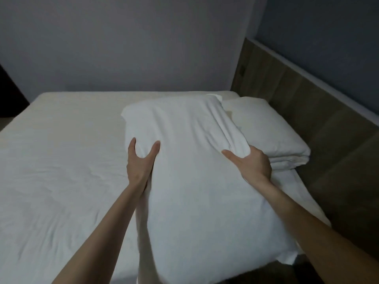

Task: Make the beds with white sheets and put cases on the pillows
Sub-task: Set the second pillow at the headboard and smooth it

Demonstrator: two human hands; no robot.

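Gripping big white cloth-cased pillow [190, 165] w/ both hands: left hand [141, 160] pinches its left edge, right hand [254, 162] clutches right edge. It's over white-sheeted bed [61, 160], beside second white pillow [266, 128].

Dim, bluish indoor light, soft shadows, mild grain and softness throughout, wide-angle bending at the edges

a: item one, your left hand [141, 162]?
b: most fingers hidden under the pillow [194, 171].
a: your right hand [253, 163]?
b: fingertips lost in its fold.
a: second pillow [266, 128]?
b: left part covered. bed [61, 160] cut off left and below.
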